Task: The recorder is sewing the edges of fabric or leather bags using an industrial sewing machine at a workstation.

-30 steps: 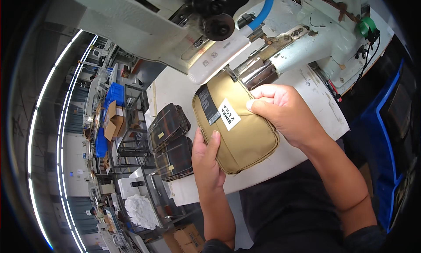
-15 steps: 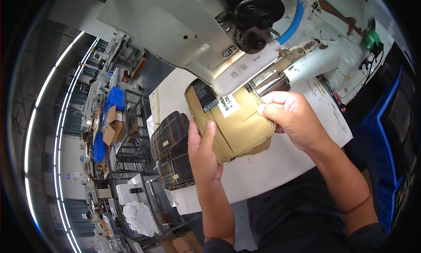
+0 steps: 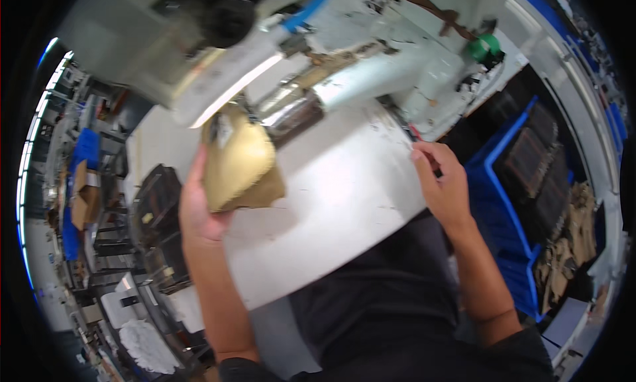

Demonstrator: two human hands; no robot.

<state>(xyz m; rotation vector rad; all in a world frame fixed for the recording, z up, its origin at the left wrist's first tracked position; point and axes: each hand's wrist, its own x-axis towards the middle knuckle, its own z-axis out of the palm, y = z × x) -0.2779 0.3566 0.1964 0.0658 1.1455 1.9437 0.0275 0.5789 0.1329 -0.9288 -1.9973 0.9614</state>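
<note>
My left hand (image 3: 205,210) is closed on the left edge of a tan fabric pouch piece (image 3: 240,160) with raw, stitched edges. The piece sits tilted beside the arm of a sewing machine (image 3: 371,77), and its upper part is partly hidden under the machine head. Over the right edge of the table, my right hand (image 3: 444,186) has its fingers curled together, close to a small red-tipped thing (image 3: 414,130). Blur hides what, if anything, lies between those fingers.
Dark plaid pouches (image 3: 159,210) are stacked at the left of the white table (image 3: 331,216). To the right stands a blue bin (image 3: 493,170) with dark plaid and tan pieces. Shelves with a cardboard box (image 3: 86,196) and white cloth (image 3: 142,345) lie farther left.
My right hand has let go of the tan piece and moved right to the table's edge. My left hand still holds the piece, now more tilted. The whole view has swung to the right.
</note>
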